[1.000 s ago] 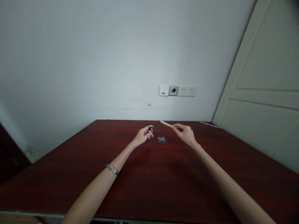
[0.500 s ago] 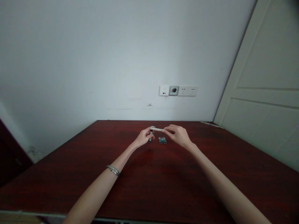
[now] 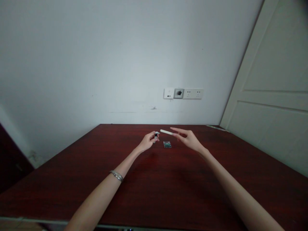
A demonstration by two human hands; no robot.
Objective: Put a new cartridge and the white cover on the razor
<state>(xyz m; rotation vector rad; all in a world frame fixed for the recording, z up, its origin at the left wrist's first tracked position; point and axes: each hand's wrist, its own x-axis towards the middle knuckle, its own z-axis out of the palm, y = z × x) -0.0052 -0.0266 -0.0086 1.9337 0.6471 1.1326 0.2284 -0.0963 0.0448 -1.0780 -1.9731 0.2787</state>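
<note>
Over the far half of a dark red wooden table (image 3: 154, 192), my left hand (image 3: 147, 141) is closed round a small black-and-silver object (image 3: 156, 134) that stands up between the fingertips. My right hand (image 3: 189, 139) pinches one end of a thin white stick (image 3: 166, 132). The stick points left, and its free tip hangs a short way right of the small object, apart from it. A little greenish case (image 3: 167, 144) lies flat on the table just below and between the two hands. A metal bracelet (image 3: 116, 175) sits on my left wrist.
A white wall rises behind the table, with a row of sockets and a switch plate (image 3: 183, 93). A pale panelled door (image 3: 274, 106) stands at the right. A thin light strip (image 3: 217, 128) lies at the table's far right corner.
Half a second ago the white stick's tip touched the small object in my left hand. Since then my right hand has drawn the stick back to the right, leaving a gap.
</note>
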